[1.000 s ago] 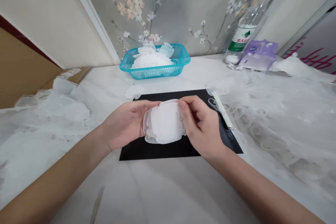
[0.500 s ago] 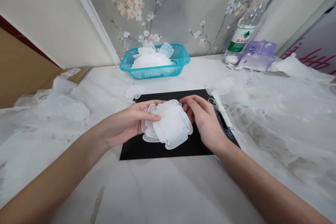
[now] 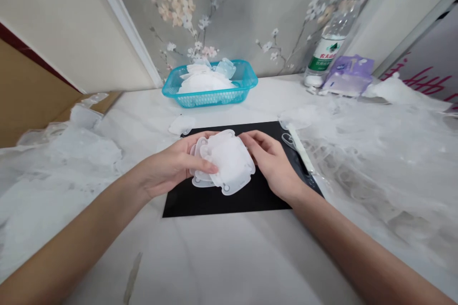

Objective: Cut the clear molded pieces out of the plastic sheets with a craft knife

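A white padded piece (image 3: 229, 161) with rounded tabs along its edge lies over a clear plastic shell (image 3: 199, 178), both held above a black mat (image 3: 250, 198). My left hand (image 3: 171, 167) grips them from the left, thumb pressed on top of the white piece. My right hand (image 3: 272, 162) curls against the right edge, fingertips touching the piece. Part of the shell is hidden under the white piece.
A turquoise basket (image 3: 246, 78) heaped with similar white pieces stands at the back. One loose piece (image 3: 182, 125) lies left of the mat. A thin white stick (image 3: 300, 147) rests on the mat's right edge. Crumpled clear wrapping (image 3: 375, 152) covers the right side, and more wrapping (image 3: 64, 147) the left. A bottle (image 3: 329, 50) and purple pack (image 3: 348, 76) stand behind.
The white piece has been turned and shifted from upright between both hands to lying tilted over the shell. My left thumb now presses on top; my right hand has slid round to the right edge.
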`<move>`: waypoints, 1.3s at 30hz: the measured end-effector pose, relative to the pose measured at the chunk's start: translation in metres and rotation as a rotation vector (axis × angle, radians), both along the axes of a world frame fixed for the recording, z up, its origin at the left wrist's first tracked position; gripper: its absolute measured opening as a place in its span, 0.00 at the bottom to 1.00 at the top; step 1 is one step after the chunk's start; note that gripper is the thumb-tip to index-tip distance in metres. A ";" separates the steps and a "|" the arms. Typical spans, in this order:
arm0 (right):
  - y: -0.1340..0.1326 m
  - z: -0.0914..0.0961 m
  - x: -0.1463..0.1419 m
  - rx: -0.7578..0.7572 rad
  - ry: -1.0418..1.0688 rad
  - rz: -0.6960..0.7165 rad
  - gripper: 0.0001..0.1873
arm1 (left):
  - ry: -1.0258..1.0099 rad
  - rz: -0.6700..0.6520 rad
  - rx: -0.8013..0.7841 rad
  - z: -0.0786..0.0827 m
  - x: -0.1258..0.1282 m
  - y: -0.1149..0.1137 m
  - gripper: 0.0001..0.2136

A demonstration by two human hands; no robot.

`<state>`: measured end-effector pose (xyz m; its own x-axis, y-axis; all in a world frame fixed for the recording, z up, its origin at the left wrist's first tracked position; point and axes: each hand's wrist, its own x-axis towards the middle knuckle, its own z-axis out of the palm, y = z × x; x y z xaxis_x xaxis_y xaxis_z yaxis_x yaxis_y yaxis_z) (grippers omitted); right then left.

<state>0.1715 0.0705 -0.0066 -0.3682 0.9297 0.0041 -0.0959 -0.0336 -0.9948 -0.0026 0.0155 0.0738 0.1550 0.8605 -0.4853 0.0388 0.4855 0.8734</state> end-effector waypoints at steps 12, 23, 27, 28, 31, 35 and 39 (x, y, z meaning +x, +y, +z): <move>-0.005 0.003 0.006 0.597 -0.834 0.236 0.13 | -0.132 0.113 -0.026 0.002 0.004 -0.001 0.20; -0.005 0.009 0.006 0.615 -0.910 -0.080 0.14 | -0.127 0.179 0.006 0.000 0.001 0.005 0.16; -0.001 0.006 0.010 0.738 -0.843 0.111 0.12 | -0.108 0.374 0.078 -0.010 -0.011 0.017 0.14; 0.000 0.005 0.010 0.762 -0.877 0.186 0.14 | -0.105 0.427 0.089 -0.012 -0.014 0.020 0.14; 0.001 0.005 0.010 0.795 -1.016 0.250 0.11 | -0.110 0.553 0.123 -0.017 -0.023 0.027 0.13; -0.004 0.009 0.008 0.737 -0.790 0.098 0.11 | -0.103 0.643 0.176 -0.023 -0.027 0.030 0.13; -0.011 0.014 0.006 0.489 -0.329 0.087 0.13 | -0.051 0.539 0.170 -0.025 -0.022 0.027 0.11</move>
